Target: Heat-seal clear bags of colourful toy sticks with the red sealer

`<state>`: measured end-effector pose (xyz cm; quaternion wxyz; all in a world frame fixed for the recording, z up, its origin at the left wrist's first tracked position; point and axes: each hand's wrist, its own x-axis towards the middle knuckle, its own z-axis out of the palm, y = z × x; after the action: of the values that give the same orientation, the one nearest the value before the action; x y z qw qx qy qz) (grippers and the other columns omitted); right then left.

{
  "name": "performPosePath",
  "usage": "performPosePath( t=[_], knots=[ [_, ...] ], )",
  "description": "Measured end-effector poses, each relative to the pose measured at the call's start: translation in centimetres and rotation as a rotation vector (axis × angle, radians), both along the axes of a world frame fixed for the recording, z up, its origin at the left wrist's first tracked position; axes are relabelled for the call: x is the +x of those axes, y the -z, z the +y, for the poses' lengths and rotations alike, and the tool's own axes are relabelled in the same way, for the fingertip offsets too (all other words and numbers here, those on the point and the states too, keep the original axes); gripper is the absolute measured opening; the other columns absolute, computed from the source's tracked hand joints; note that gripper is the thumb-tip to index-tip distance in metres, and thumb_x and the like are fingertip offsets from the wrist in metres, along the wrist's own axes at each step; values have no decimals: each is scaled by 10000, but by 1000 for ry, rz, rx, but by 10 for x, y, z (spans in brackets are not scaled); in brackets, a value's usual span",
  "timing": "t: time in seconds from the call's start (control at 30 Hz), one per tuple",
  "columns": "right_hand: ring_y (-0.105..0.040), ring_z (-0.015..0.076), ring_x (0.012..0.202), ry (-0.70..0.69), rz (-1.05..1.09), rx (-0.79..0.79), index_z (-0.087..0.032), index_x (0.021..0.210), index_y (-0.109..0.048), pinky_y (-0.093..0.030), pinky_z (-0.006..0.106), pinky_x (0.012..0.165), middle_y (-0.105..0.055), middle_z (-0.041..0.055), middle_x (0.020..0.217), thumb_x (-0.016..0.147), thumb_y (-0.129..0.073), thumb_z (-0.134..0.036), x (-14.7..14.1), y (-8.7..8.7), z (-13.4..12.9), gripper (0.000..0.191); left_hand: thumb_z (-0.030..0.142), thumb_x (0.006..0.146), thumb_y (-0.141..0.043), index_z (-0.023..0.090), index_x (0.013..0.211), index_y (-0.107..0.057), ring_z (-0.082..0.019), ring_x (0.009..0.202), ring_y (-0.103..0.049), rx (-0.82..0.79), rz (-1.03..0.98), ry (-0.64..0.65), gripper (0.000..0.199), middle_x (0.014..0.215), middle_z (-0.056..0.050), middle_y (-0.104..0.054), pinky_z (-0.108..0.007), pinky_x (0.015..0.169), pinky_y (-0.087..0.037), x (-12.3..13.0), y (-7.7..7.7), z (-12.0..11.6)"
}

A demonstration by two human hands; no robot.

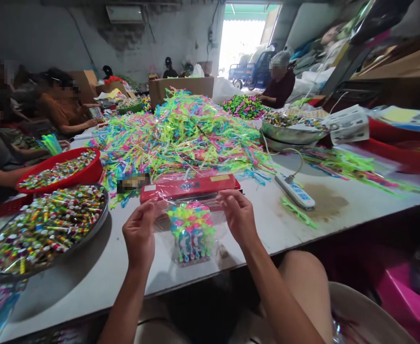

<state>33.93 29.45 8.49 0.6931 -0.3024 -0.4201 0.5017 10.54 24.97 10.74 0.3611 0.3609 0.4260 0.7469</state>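
Observation:
Between my hands a clear plastic bag (192, 234) hangs stretched by its top edge. Inside it sits a bundle of small plastic pieces in neon yellow, pink and blue. My left hand (140, 231) pinches the bag's upper left corner, and my right hand (236, 212) pinches the upper right corner. Just behind the bag lies a long red device (192, 186), which looks like a bag sealer; the bag's top edge is in front of it. Whether the bag touches the device I cannot tell.
A big heap of neon plastic strips (195, 129) covers the table's middle. At left stand a metal bowl (104, 210) and a red basin (97, 169) of small coloured pieces. A white power strip (295, 191) lies at right, its cable running back. Several people sit around.

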Motion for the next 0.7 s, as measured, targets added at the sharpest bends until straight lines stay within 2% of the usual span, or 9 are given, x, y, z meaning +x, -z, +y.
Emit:
performPosePath(
  t=[0.07, 0.13, 0.33, 0.4, 0.5, 0.6, 0.7],
  knots=[
    [-744, 224, 944, -101, -6, 3, -299, 1054, -858, -632, 317, 750, -810, 51, 1021, 809, -915, -681, 0, -1, 0, 458, 508, 825, -931, 175, 1079, -852, -273, 958, -836, -38, 5, 19, 425, 1005, -99, -870, -369, 884, -665, -3, 2, -1],
    [-750, 220, 947, -129, -9, -14, -302, 1020, -862, -635, 315, 763, -814, 49, 1027, 797, -937, -648, -1, -2, 0, 418, 519, 818, -934, 163, 1086, -858, -274, 966, -833, -85, 26, 33, 452, 1023, -114, -870, -365, 892, -661, -5, 5, -1],
    [-729, 191, 812, 67, -3, -119, -293, 828, -868, -601, 299, 739, -795, 31, 857, 656, -1047, -532, 3, 4, -12, 344, 564, 882, -860, 185, 1051, -873, -314, 1021, -828, -156, 95, 46, 416, 1043, -110, -871, -441, 1000, -645, 2, 3, -17],
    [-715, 187, 778, 110, 21, -90, -305, 772, -858, -593, 302, 710, -779, 28, 815, 669, -1046, -515, 7, 8, -25, 300, 591, 904, -823, 213, 1050, -879, -333, 1018, -829, -189, 164, 18, 409, 1031, -97, -873, -466, 1008, -643, 7, 0, -33],
    [-676, 174, 695, 103, 52, 20, -348, 733, -842, -590, 307, 664, -712, 9, 685, 727, -1026, -495, 18, 5, -53, 236, 640, 867, -818, 262, 982, -894, -372, 933, -829, -282, 265, -35, 403, 923, -78, -871, -503, 909, -672, 13, 0, -70],
    [-628, 182, 653, 67, 27, 120, -381, 767, -842, -577, 312, 601, -621, 4, 603, 796, -986, -481, 31, -8, -86, 179, 660, 792, -853, 312, 850, -892, -408, 869, -818, -322, 324, -106, 355, 815, -65, -853, -544, 815, -685, 15, 4, -108],
    [-590, 186, 615, 76, 1, 65, -341, 747, -805, -521, 302, 517, -566, 3, 609, 827, -964, -447, 38, -20, -102, 207, 677, 758, -871, 321, 815, -888, -421, 824, -812, -360, 283, -163, 361, 769, -70, -838, -562, 753, -691, 16, 9, -121]
  ],
)
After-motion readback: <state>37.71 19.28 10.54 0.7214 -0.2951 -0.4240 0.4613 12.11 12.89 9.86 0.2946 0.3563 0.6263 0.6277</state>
